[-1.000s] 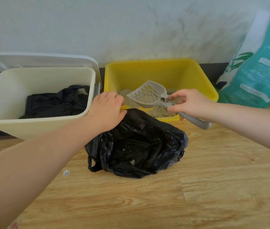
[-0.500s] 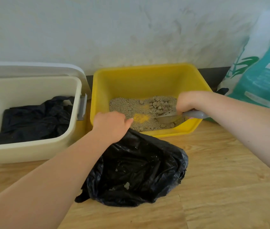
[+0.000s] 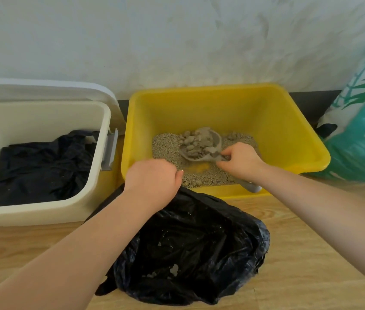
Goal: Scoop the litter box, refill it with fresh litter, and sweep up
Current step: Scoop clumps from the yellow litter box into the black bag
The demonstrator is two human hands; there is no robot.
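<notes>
A yellow litter box [image 3: 288, 121] stands against the wall with a thin layer of grey litter [image 3: 165, 144] on its floor. My right hand [image 3: 242, 161] grips the handle of a grey scoop [image 3: 201, 144], which is lifted inside the box and heaped with clumps. My left hand [image 3: 153, 180] is curled over the box's front left rim, holding the top edge of a black rubbish bag [image 3: 190, 247] that lies open on the floor in front.
A cream bin [image 3: 42, 211] with its lid up and a black liner inside stands to the left. A teal and white litter sack [image 3: 360, 139] leans on the wall at the right. The floor is light wood [image 3: 311, 276].
The scoop dipped from above the box into the litter and now comes up full of clumps. My view has moved closer. The left hand stays at the bag's edge.
</notes>
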